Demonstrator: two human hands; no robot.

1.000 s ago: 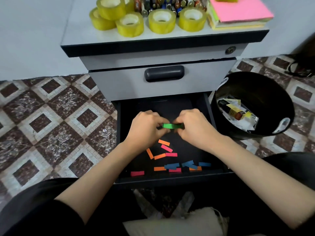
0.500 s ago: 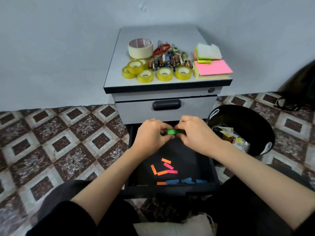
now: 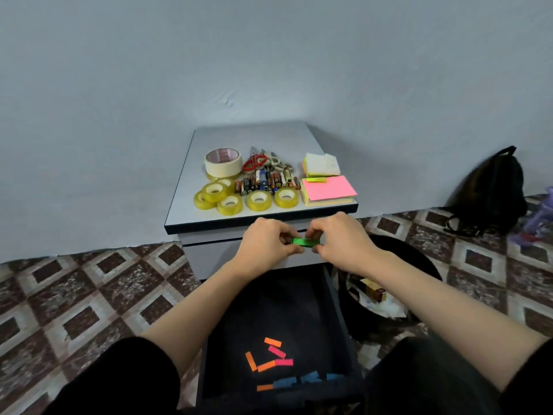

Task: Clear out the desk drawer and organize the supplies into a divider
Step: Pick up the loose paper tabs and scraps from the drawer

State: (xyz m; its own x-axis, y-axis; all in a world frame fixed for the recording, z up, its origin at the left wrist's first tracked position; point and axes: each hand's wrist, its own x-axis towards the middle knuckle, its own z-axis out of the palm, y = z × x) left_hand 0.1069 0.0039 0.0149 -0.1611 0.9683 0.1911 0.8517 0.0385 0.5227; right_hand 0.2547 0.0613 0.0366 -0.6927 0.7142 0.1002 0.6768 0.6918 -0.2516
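Both hands are up in front of the cabinet (image 3: 254,136), above the open drawer (image 3: 284,310). My left hand (image 3: 266,244) and right hand (image 3: 338,241) each pinch an end of the green tabs (image 3: 305,242), a thin stack, I think. Loose tabs (image 3: 270,356) lie in the drawer.

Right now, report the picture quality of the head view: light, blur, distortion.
Head view: light soft and even, no hard shadows on the cabinet top; wide-angle distortion bows the tiled floor toward the edges; the black drawer interior swallows detail; blue tabs at its front look smeared; the green tabs pinched between left hand and right hand are fairly sharp.
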